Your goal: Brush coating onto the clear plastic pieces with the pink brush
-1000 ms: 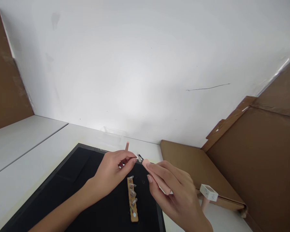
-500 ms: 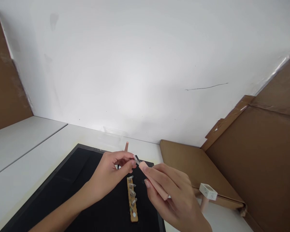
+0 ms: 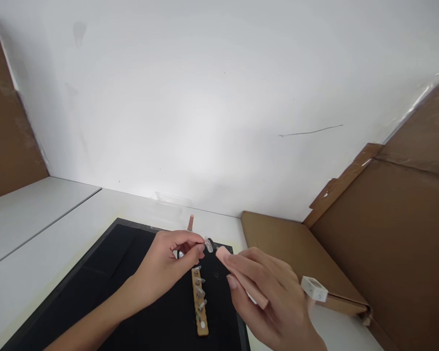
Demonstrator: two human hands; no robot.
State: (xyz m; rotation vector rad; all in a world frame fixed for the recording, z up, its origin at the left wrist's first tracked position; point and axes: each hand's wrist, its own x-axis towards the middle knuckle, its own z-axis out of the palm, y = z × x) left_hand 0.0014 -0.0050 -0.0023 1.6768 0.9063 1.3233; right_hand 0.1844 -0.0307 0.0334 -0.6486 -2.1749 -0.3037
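My left hand [image 3: 171, 253] pinches a small clear false nail tip [image 3: 209, 245] between thumb and forefinger. My right hand [image 3: 274, 292] grips the pale pink handle of a nail polish brush [image 3: 241, 275]. The dark end of the brush lies right beside the clear tip; whether the two touch is hard to tell. Below the fingers, a narrow wooden strip [image 3: 201, 312] holds several clear nail tips [image 3: 200, 292] in a row, with a white dot near its close end. All of this is over a black mat [image 3: 131, 287].
Behind my left hand stands an upright pink cap [image 3: 190, 223]. A white square-topped piece [image 3: 314, 288] is by my right wrist. A flat cardboard box [image 3: 278, 234] lies to the right, with cardboard walls [image 3: 395, 219] beyond and a white wall [image 3: 197, 97] behind.
My right hand has shifted slightly right with the brush, drawing it back a little. The clear nail tip has turned and now shows more of its length.
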